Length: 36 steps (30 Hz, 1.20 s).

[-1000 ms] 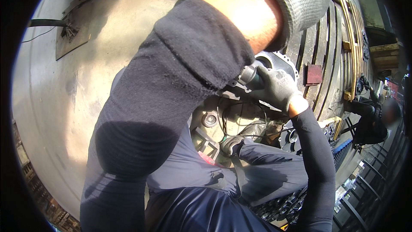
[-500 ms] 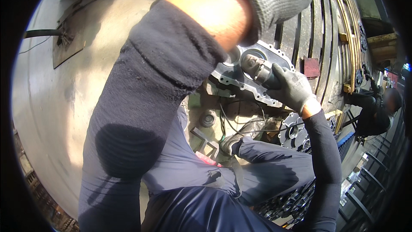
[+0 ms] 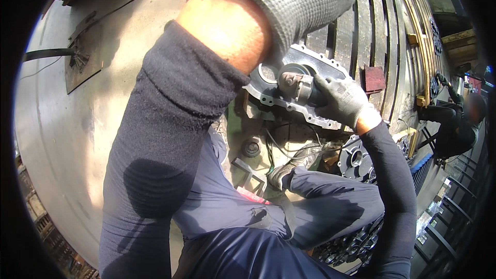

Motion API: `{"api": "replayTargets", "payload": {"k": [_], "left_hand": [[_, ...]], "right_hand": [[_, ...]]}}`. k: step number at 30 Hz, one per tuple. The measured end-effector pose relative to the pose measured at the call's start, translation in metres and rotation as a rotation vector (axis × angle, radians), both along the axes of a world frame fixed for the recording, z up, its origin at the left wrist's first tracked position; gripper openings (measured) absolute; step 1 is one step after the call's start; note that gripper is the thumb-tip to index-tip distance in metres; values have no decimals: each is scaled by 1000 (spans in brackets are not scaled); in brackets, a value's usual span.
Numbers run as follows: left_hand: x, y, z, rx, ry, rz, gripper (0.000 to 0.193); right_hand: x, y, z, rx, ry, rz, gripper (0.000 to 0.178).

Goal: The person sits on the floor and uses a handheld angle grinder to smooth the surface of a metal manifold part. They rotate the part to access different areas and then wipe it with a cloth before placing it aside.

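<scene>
My right hand (image 3: 342,98), in a grey-white work glove, is closed around the body of an angle grinder (image 3: 295,87). The grinder's rounded metal head lies over a light metal casting (image 3: 316,115) with a flanged, bolt-holed rim and large round openings. My left arm crosses the upper part of the view, very near the camera. On it, the grey knitted glove of my left hand (image 3: 310,5) runs toward the top edge; its fingers are hidden, so what it holds or touches does not show.
The casting rests beside a slatted wooden pallet (image 3: 343,41) carrying a dark red block (image 3: 374,79). Below lie a cable (image 3: 289,156), a round metal part (image 3: 251,148), an angled metal frame (image 3: 250,175) and more castings (image 3: 356,157). Another person (image 3: 457,129) crouches at the far right.
The whole view has shifted slightly left. My left arm has also moved left, uncovering more pallet. My right hand keeps hold of the grinder over the casting.
</scene>
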<state>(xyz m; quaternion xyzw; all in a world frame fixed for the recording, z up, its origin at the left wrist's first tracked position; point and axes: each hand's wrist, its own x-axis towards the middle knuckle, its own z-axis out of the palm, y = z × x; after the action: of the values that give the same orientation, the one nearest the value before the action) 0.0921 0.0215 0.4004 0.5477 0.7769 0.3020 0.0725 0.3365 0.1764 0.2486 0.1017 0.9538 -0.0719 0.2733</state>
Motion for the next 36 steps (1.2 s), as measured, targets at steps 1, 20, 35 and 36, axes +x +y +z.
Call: {"api": "replayTargets", "payload": {"k": [1, 20, 35, 36], "left_hand": [[0, 1, -2, 15, 5, 3, 39], [-2, 9, 0, 40, -58, -33, 42], [44, 48, -4, 28, -146, -43, 38], [34, 50, -14, 9, -123, -48, 40]], "right_hand": [[2, 6, 2, 27, 5, 12, 70], [165, -63, 15, -688, 690, -1351, 41], [216, -61, -10, -728, 763, -1547, 35], [213, -50, -11, -743, 765, -1541, 35]]}}
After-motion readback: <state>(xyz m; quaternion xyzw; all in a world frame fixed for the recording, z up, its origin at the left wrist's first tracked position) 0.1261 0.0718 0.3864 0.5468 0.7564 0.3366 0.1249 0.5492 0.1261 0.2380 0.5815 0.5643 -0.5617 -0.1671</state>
